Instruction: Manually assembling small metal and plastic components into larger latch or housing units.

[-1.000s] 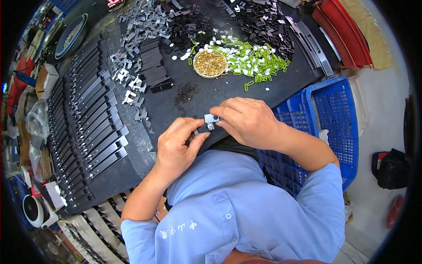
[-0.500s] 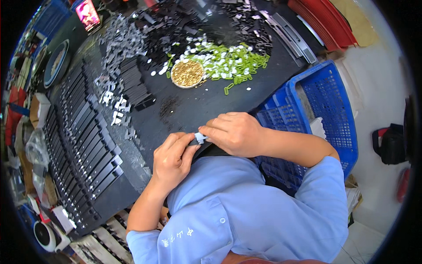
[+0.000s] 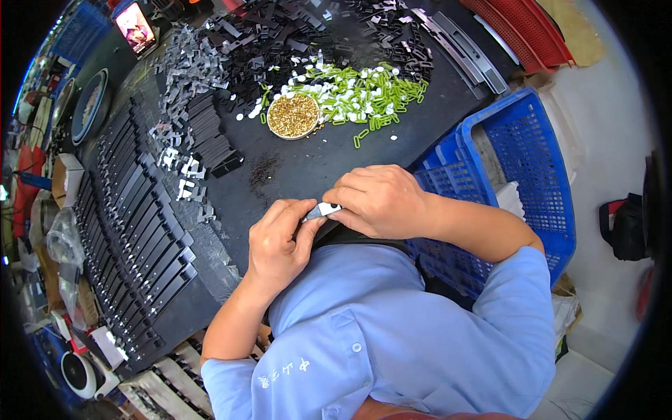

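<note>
Close to my body, at the table's near edge, both hands meet at a small grey metal bracket (image 3: 322,211). My left hand (image 3: 280,236) pinches its left end between thumb and fingers. The fingers of my right hand (image 3: 381,203) are closed on the other end, where a small dark spot shows on the bright metal. Beyond the hands lies a patch of tiny dark parts (image 3: 263,173). Farther off stands a round dish of small brass-coloured parts (image 3: 293,116), beside a heap of green oval rings and white discs (image 3: 371,98).
Rows of long black metal pieces (image 3: 143,231) cover the table's left side. Grey brackets (image 3: 183,70) and stacked dark plates (image 3: 213,136) lie past them. Blue plastic baskets (image 3: 560,203) stand at the right, a red basket (image 3: 521,35) far right. A lit phone (image 3: 135,29) leans at the back left.
The bracket has turned in my fingers and shows a different, brighter face with a dark spot. Both hands have shifted slightly, the right one a little up and to the right.
</note>
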